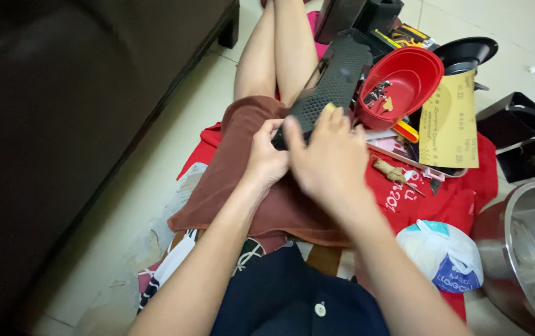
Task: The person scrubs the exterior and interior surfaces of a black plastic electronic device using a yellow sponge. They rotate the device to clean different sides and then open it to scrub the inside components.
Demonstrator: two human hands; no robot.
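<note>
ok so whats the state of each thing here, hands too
left hand: gripping the near end of the black perforated panel
right hand: laid over that end, fingers on it
black perforated panel: resting along the leg
red bowl: tilted, small bits inside
sandpaper sheet: flat
white plastic bag: knotted shut

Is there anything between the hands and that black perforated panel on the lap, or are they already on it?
Nothing visible stands between them. The left hand and right hand both grip the near end of the black perforated panel, which lies along the leg over the brown cloth. The red bowl sits beside it on the right, not in the way.
</note>
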